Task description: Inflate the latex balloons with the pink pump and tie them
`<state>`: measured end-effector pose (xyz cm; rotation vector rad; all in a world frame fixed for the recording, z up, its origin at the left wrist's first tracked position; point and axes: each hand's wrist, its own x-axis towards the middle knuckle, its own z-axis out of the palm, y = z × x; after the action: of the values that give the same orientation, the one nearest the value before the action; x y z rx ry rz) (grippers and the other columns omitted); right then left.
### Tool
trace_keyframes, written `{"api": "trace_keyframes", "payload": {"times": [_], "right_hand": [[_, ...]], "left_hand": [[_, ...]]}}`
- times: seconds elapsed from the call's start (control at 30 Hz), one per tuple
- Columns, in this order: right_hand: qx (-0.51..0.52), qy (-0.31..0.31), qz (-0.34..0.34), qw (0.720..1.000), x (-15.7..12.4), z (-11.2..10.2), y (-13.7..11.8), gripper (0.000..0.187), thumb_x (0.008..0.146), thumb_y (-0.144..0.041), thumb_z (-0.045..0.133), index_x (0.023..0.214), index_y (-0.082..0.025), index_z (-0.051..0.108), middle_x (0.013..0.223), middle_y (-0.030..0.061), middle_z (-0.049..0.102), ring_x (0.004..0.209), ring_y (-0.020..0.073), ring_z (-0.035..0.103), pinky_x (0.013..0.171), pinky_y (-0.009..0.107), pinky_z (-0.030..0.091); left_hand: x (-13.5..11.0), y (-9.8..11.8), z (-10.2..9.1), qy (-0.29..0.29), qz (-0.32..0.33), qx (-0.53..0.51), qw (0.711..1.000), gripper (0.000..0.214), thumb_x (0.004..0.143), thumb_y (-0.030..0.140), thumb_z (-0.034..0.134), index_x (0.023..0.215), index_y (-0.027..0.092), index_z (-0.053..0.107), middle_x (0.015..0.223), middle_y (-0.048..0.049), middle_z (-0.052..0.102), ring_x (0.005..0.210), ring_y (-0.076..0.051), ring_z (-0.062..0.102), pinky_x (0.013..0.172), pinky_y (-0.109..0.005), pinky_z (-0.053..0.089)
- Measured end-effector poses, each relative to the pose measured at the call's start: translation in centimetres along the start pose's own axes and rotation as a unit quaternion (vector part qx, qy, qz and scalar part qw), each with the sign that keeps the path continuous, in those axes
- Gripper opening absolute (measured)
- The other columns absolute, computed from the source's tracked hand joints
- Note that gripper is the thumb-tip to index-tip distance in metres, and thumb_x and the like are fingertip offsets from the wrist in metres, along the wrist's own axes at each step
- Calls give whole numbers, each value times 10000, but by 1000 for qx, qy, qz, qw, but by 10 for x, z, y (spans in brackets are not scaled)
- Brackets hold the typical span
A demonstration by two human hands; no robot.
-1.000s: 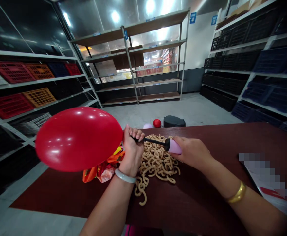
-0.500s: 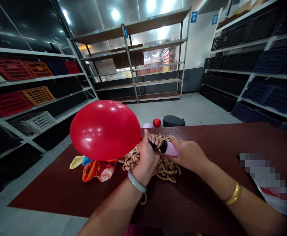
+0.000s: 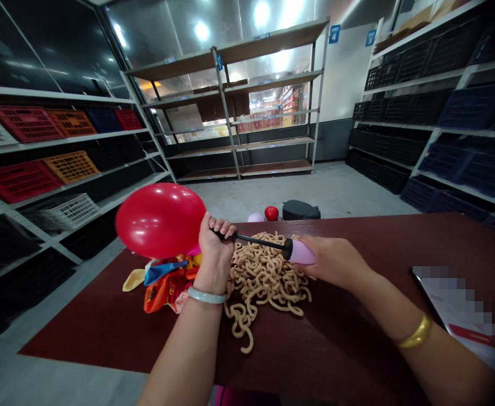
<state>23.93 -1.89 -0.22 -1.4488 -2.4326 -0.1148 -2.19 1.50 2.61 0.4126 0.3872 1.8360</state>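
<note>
A red inflated balloon (image 3: pixel 162 220) sits at the left, its neck end hidden at my left hand (image 3: pixel 217 242). That hand is closed around the black end of a balloon pump (image 3: pixel 301 252). Between my hands a thin black rod shows, drawn out from the pump's lilac body. My right hand (image 3: pixel 336 262) wraps round this lilac body. Below the pump lies a heap of tan, curly, worm-like pieces (image 3: pixel 268 276). Uninflated balloons (image 3: pixel 162 287) in orange, blue, yellow and other colours are piled under the red one.
The dark red-brown table (image 3: pixel 336 344) bears a flat pixelated item (image 3: pixel 459 310) at the right. Beyond its far edge are a small red ball-like thing (image 3: pixel 271 213) and a dark grey object (image 3: pixel 301 210). Shelves with crates (image 3: pixel 27 123) stand around.
My left hand has moved left, away from the right, and the pump's rod now shows between them. The red balloon has shifted left and looks smaller. My right hand has hardly moved.
</note>
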Motion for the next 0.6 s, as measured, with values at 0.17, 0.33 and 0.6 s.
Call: {"api": "trace_keyframes", "payload": {"times": [0.17,0.33,0.6], "right_hand": [[-21,21,-9,1000,-2,-2,-2,456,803,-576,532,1104,-234,555,954,62,700,807,246,661,630,323,411],[-11,24,-12,1000,-2,3,-7,435,805,-543,548,1110,-233,537,958,57,701,804,243,665,616,316,406],[1,12,-1,1000,-3,8,-18,522,802,-524,561,1214,-210,497,992,82,693,826,256,670,621,311,422]], "left_hand": [[-7,-4,4,-38,17,-17,999,398,860,268,566,592,196,281,444,86,292,348,-55,329,376,-196,255],[-23,-39,10,-23,-23,-9,999,388,875,284,560,597,190,306,460,81,279,367,-56,317,399,-206,264],[-53,-87,15,-27,-70,19,997,408,850,319,608,574,179,344,485,60,314,413,-67,334,431,-219,281]]}}
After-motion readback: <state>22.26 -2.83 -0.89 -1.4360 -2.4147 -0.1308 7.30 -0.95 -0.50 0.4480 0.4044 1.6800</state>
